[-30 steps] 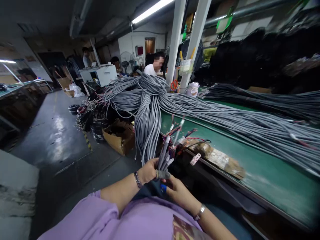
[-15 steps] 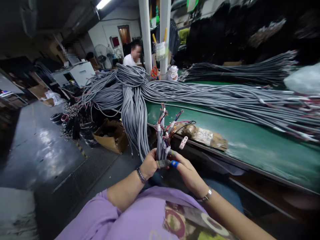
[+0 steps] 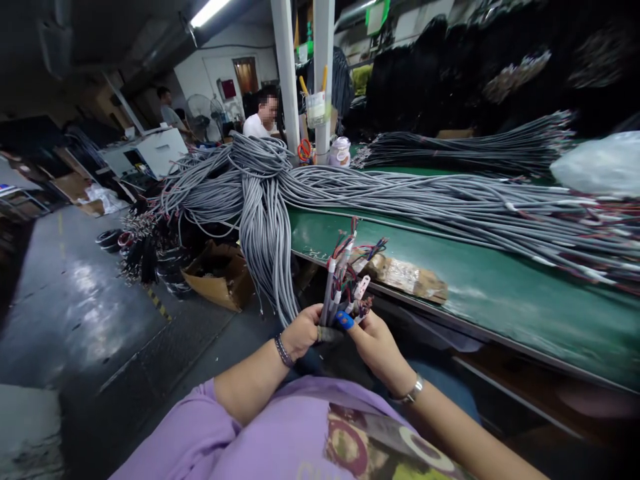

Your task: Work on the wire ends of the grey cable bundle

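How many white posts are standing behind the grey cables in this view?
2. The left post rises behind the heap of grey cables; the right post, just beside it, has a translucent container at its front. Others may be hidden.

The person's shirt [image 3: 260,427] is purple, the finger wrap [image 3: 345,320] on the right hand [image 3: 383,348] blue, the held cables [image 3: 328,293] grey, the tabletop [image 3: 480,268] green, the floor tape [image 3: 159,305] striped yellow and black

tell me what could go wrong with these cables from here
The coloured wire ends on the held cables splay in several directions, so they could snag on one another. If the left of the two hands loosens, cables might slip out. The hanging grey cables might tangle if tugged.
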A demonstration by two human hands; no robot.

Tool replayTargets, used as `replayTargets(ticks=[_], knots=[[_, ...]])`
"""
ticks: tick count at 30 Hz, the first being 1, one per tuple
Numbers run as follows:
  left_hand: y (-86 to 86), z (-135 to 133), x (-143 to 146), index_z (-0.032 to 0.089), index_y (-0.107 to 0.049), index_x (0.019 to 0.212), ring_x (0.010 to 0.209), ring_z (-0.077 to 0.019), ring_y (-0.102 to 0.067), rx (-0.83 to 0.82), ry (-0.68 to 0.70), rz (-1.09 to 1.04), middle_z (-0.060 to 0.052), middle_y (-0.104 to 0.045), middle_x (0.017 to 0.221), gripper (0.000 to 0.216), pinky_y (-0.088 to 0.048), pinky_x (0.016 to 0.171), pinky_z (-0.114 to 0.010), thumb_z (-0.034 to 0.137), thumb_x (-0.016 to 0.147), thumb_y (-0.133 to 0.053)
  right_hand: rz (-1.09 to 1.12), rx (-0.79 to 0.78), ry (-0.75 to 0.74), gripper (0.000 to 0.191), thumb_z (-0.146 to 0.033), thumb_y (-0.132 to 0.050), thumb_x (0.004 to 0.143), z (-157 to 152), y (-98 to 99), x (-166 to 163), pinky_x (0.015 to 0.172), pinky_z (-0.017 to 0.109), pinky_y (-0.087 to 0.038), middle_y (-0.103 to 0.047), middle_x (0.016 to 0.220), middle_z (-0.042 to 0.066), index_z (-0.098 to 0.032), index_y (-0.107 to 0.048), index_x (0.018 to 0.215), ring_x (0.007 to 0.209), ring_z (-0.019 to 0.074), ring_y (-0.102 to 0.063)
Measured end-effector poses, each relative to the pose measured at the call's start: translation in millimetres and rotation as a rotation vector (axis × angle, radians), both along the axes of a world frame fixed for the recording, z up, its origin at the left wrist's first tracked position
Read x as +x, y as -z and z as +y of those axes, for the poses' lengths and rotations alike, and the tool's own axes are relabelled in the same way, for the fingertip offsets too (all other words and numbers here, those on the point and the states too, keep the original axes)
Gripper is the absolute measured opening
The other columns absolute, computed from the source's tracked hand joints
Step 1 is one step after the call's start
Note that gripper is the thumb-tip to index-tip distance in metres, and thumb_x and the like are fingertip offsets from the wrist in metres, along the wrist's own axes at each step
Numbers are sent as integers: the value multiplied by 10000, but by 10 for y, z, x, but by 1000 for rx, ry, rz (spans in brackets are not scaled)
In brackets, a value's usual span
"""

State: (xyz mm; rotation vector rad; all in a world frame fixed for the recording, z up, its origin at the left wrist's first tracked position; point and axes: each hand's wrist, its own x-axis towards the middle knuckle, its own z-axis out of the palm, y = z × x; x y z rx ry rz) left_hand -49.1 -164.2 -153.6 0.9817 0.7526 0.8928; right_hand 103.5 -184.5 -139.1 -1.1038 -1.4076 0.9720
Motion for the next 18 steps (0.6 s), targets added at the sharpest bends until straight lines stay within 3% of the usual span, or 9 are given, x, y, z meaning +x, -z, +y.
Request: replayTargets(ticks=[9,13,18], knots=[[-103,-60,74,126,-673,957,876,-211,-635,63,-60,16,-60,-696,881,621,-480,843,-342,427,473,-920,98,27,60,352,-552,-638,804,-65,-41,25,728,344,-520,-700,781,57,-199,-649,797,733,218,-617],[-110,-130,95,131,-635,941,781,-158,-588,169,-42,177,-29,-666,840,572,-475,755,-290,433,529,-894,78,38,15,352,-562,-659,784,-107,6,69,733,365,-535,-701,741,55,-210,-666,771,733,238,-635],[-132,-166,144,142,-597,874,757,-140,-555,278,-11,280,-11,-639,829,516,-454,717,-257,374,525,-899,88,13,101,301,-470,-761,714,-156,51,133,719,371,-543,-715,789,62,-201,-677,819,736,232,-639]])
